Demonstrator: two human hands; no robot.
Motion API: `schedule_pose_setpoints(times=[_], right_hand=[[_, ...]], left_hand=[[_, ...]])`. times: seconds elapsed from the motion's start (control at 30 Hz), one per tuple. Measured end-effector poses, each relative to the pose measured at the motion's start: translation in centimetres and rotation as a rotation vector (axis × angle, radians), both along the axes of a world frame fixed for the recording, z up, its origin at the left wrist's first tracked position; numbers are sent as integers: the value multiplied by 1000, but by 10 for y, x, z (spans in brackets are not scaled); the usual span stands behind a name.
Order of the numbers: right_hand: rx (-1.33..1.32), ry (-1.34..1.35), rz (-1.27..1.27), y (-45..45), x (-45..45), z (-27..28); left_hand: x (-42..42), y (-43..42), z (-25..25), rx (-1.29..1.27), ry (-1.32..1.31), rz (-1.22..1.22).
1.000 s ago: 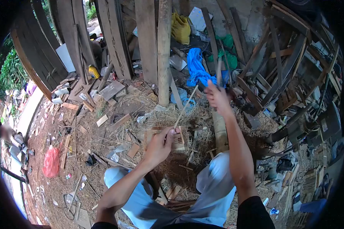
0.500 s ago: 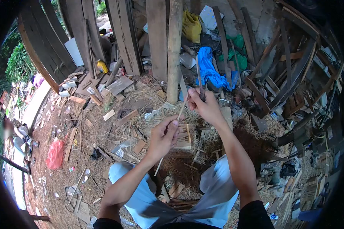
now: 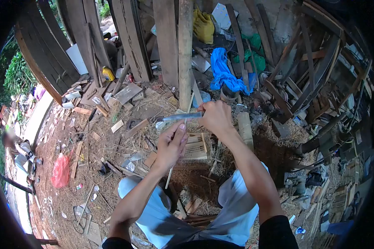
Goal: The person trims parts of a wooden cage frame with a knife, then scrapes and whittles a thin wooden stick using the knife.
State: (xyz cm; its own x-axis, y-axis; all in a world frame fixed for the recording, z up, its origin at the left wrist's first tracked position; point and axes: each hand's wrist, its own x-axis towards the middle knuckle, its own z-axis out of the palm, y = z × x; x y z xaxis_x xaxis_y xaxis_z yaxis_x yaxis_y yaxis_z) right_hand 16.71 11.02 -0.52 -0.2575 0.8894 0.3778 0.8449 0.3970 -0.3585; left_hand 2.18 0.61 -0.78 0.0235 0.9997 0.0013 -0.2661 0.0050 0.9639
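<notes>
Knife [image 3: 179, 117] swung level in R hand [image 3: 216, 118], across stick [image 3: 169, 178] in L hand [image 3: 171, 146]

Brown earth floor [image 3: 99, 151], strewn with straw [image 3: 156, 112]. Upright pale round wooden post [image 3: 185, 54] stands on it. Left of post, nearer viewer: crumpled red plastic bag [image 3: 61, 171]; long narrow brown wooden strip [image 3: 76, 159] near bag; small pale rectangular wooden block [image 3: 117, 126], closer to post. Right of post, nearer viewer: short thick pale wooden piece [image 3: 245, 130].
</notes>
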Motion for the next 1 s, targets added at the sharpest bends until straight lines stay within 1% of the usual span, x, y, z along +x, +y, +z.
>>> schedule_pose_setpoints(times=[0.03, 0.1, 0.13, 0.2, 0.27, 0.3, 0.33, 0.37, 0.4, 0.43, 0.47, 0.5, 0.53, 0.57, 0.6, 0.67, 0.7, 0.77, 0.8, 0.87, 0.9, 0.93, 1.0], right_hand=[[5, -1, 1, 4, 2, 0], [13, 8, -101, 16, 12, -1], [-56, -3, -172, 26, 19, -2], [-170, 117, -413, 46, 40, -11], [-153, 138, -547, 49, 68, -10], [-148, 140, -549, 50, 75, -20], [-141, 195, -474, 53, 79, -29], [-134, 239, -390, 60, 84, -35], [-317, 296, -316, 50, 70, -19], [-387, 442, -119, 66, 67, -49], [-457, 596, 82, 81, 62, -79], [-461, 603, 94, 64, 50, -63], [-694, 542, 139, 30, 31, -22], [-925, 469, 184, 7, 18, 8], [-928, 470, 201, -1, 13, 16], [-1081, 586, 326, -12, 5, 24], [-1088, 593, 333, -16, 3, 28], [-1018, 482, 365, -20, 2, 34], [-1020, 490, 361, -17, 2, 27], [-861, 463, 446, -6, 3, 5], [-860, 467, 434, 0, 6, -1], [-696, 469, 437, 5, 9, -5], [-403, 477, 419, 12, 16, -9]], left_hand=[[0, 0, 1, 5, -1, 1], [-1, -1, 4, 10, 43, 14], [-4, -1, 3, 16, 41, 18], [-8, -4, -1, 90, 208, -101], [0, -10, -1, 102, 233, -131], [1, -11, 0, 102, 266, -166], [-1, -7, 2, 112, 288, -130], [-2, 3, -7, 119, 275, -120], [-4, 16, -25, 205, 192, -29], [-7, 23, -33, 288, 121, 59], [-12, 25, -26, 256, 172, 111], [-15, 27, -21, 255, 182, 121], [-17, 29, -16, 251, 186, 204], [-19, 29, -14, 248, 188, 289], [-24, 33, -20, 266, 110, 312], [-29, 35, -22, 297, 102, 366], [-30, 35, -21, 331, 84, 406], [-32, 33, -16, 327, 55, 430], [-30, 32, -14, 322, 15, 451], [-28, 27, -9, 311, 19, 414], [-27, 25, -6, 305, 19, 386], [-26, 21, -2, 302, 14, 373], [-26, 15, 6, 335, 140, 415]])
